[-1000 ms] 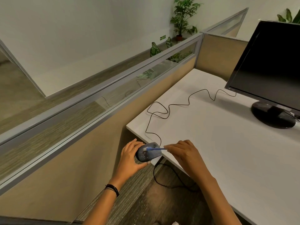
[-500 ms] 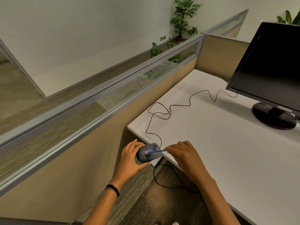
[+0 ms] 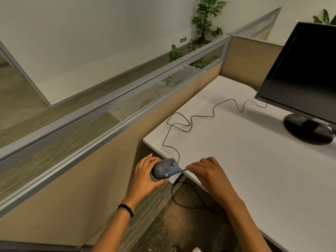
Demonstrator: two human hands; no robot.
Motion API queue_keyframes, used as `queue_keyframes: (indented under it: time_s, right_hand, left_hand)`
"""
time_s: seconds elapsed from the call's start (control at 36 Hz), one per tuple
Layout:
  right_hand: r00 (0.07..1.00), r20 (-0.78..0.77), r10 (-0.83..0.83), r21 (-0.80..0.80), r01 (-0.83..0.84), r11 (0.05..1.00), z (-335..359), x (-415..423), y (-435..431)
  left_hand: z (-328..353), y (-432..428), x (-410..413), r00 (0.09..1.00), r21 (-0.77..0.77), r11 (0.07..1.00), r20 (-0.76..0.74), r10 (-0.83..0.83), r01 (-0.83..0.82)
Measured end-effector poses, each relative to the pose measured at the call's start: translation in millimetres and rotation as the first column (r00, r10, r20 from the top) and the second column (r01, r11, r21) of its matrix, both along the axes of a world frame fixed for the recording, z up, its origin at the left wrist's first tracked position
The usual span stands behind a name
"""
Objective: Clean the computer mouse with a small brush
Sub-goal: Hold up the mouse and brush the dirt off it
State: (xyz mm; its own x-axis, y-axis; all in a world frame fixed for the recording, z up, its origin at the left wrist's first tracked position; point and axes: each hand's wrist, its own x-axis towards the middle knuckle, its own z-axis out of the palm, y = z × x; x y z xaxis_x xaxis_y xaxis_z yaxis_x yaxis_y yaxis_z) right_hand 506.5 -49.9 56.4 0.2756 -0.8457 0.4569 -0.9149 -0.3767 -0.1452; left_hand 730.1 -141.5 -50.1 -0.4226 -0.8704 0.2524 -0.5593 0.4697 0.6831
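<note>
The left hand [image 3: 145,176] cups the mouse [image 3: 164,168] in a curled grip; the right hand [image 3: 209,172] pinches the small brush [image 3: 175,172], whose tip touches the mouse.

Left hand [image 3: 145,177] cupped round mouse [image 3: 162,168]; right hand [image 3: 209,174] pinching brush [image 3: 175,172]; both forearms extended forward.

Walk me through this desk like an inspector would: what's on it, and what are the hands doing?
Surface: white desk.
Job's things: speckled mouse at the desk's near corner; blue brush tip on it.
Clutter: nothing seen.
Hands: left hand grips the mouse; right hand pinches the brush.
Cables: mouse cable snakes toward the monitor; second cable loops below the desk edge.
Surroundings: glass-topped partition, potted plant.
</note>
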Motion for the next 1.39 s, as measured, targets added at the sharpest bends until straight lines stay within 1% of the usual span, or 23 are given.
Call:
queue_keyframes:
  time_s: [0.19, 0.33, 0.47, 0.64, 0.83, 0.92, 1.14, 1.28, 1.39]
  right_hand:
    - [1.0, 0.0, -0.001, -0.012, 0.001, 1.0, -0.1, 1.0, 2.4]
    - [1.0, -0.028, -0.007, 0.03, 0.007, 1.0, -1.6, -1.0, 4.3]
    - [1.0, 0.006, -0.019, 0.032, 0.019, 0.999, -2.4, -1.4, 6.1]
    - [1.0, 0.002, -0.019, 0.056, 0.019, 0.998, 1.7, 1.7, 8.2]
    - [0.994, 0.111, -0.014, 0.003, 0.014, 1.0, 11.7, 10.1, 9.2]
    - [0.996, 0.092, 0.002, -0.016, 0.0, 1.0, 14.2, 14.1, 7.9]
    - [0.997, -0.065, 0.041, -0.003, -0.041, 0.999, 13.0, 14.3, 6.3]
    - [0.998, -0.057, 0.025, -0.003, -0.025, 1.0, 15.8, 11.2, 7.0]
    - [0.995, -0.074, 0.063, -0.038, -0.066, 0.997, 23.5, 15.6, 8.8]
  left_hand:
    - [-0.8, 0.7, -1.9, 1.0, 0.003, 1.0, 0.021, 0.02, -0.02]
    - [-0.6, 1.7, -1.4, 0.999, -0.025, 0.998, 0.014, 0.049, -0.049]
    - [-2.1, 0.8, -0.4, 0.999, -0.027, 0.999, 0.026, 0.037, -0.036]
    - [-1.7, 0.6, -0.2, 0.999, -0.043, 0.998, 0.018, 0.043, -0.042]
    - [-4.9, -0.5, 0.1, 0.998, -0.02, 0.999, 0.042, 0.049, -0.048]
    - [-5.0, -0.7, -0.3, 0.998, -0.029, 0.999, 0.045, 0.046, -0.045]
    - [-3.6, 1.1, 0.1, 0.997, -0.026, 0.998, 0.043, 0.062, -0.061]
    - [-2.5, 2.2, 0.1, 0.997, -0.026, 0.998, 0.046, 0.056, -0.055]
    - [-0.9, 1.5, -1.9, 0.998, -0.013, 0.999, 0.044, 0.047, -0.046]
